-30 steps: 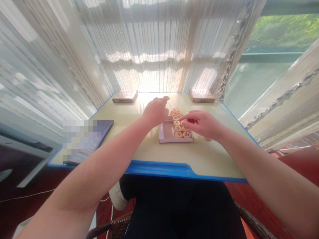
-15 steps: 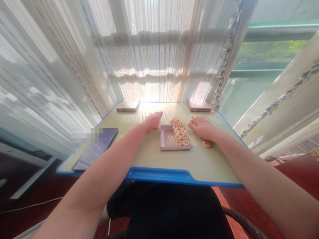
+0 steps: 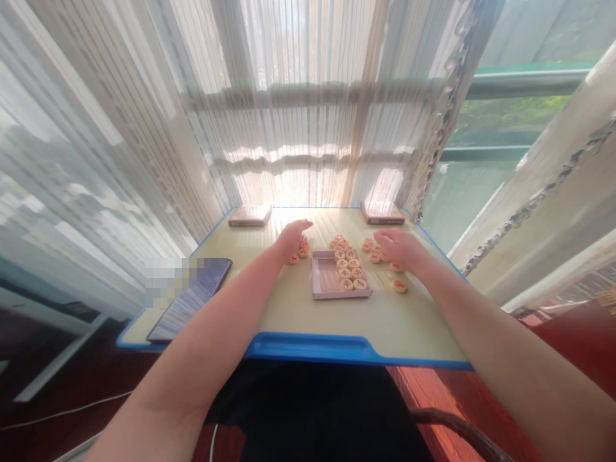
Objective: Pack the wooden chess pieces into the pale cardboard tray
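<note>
Lower left of the frame: a dark flat panel (image 3: 199, 298), partly pixelated, lies on the tabletop (image 3: 289, 314). Behind it, at the far edge, lies a flat box (image 3: 249, 215).

Left of centre: the left hand (image 3: 290, 239) is just beside a group of red-marked discs (image 3: 303, 251). One digit extends toward the centre; the other fingers are hidden, so whether they grip anything cannot be told.

Centre: a shallow tray (image 3: 323, 276) carries black-marked discs (image 3: 344, 273) in two columns along its right side; its left side is bare. A red-marked cluster (image 3: 339, 240) lies behind it.

Right of centre: further red-marked pieces (image 3: 375, 258) lie beside the right hand (image 3: 398, 247). Its fingers bend inward; whether they pinch a piece cannot be told. A second box (image 3: 382, 213) lies behind, and a single disc (image 3: 399, 286) lies nearer the viewer.

Handling (judged): discs appear light, rigid and smooth, prone to sliding; grip opposite rims between thumb and forefinger. The tray looks thin-walled; support it from both sides.
</note>
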The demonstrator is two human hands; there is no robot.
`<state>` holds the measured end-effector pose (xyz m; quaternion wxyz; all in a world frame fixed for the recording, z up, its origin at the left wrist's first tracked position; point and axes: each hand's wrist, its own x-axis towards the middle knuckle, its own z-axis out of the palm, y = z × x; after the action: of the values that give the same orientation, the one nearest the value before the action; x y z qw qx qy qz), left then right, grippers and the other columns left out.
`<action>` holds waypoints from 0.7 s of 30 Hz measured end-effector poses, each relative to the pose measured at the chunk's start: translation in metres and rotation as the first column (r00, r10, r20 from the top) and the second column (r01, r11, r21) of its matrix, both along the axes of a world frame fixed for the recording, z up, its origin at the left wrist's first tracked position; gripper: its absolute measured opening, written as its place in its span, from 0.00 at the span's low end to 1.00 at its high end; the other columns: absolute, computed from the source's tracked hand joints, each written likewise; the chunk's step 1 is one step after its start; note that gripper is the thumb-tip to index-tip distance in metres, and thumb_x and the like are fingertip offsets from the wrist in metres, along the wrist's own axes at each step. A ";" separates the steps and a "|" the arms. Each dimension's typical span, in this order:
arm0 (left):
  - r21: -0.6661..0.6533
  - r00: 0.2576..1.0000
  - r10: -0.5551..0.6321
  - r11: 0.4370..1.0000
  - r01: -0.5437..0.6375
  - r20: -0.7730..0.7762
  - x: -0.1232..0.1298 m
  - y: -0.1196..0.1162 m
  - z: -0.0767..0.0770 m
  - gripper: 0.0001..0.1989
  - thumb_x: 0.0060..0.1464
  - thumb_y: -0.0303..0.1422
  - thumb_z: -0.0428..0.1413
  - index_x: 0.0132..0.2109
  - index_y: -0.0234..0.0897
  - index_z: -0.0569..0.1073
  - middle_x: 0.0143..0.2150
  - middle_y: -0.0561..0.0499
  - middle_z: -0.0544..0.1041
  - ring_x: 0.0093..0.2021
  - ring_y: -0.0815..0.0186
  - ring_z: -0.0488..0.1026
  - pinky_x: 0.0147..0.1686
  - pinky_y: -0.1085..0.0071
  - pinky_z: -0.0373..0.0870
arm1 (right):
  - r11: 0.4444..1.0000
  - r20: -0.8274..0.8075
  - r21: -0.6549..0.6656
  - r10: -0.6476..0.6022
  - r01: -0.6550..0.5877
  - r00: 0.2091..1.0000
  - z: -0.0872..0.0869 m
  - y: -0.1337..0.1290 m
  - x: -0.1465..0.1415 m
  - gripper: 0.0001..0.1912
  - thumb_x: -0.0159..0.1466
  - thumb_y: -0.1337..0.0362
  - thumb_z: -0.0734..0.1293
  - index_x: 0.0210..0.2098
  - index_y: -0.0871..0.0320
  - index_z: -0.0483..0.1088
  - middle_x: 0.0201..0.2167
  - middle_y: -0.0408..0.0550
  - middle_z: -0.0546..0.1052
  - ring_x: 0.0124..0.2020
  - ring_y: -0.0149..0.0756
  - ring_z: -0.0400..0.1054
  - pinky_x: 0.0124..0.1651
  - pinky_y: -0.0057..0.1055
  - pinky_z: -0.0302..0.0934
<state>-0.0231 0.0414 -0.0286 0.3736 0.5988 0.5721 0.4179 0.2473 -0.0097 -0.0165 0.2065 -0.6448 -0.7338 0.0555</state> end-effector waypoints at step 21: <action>0.101 0.996 0.052 0.994 -0.044 -0.075 -0.011 0.014 -0.019 0.16 0.41 0.20 0.49 0.36 0.36 0.75 0.43 0.46 0.77 0.44 0.63 0.73 0.40 0.67 0.70 | 0.989 0.008 -0.132 0.066 -0.064 0.998 0.000 -0.008 -0.003 0.25 0.54 0.53 0.66 0.47 0.59 0.73 0.41 0.53 0.77 0.38 0.43 0.71 0.41 0.34 0.63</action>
<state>-0.0344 0.0557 -0.0472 0.3108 0.6184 0.5790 0.4310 0.2445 -0.0172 -0.0166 0.1570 -0.6332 -0.7504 0.1063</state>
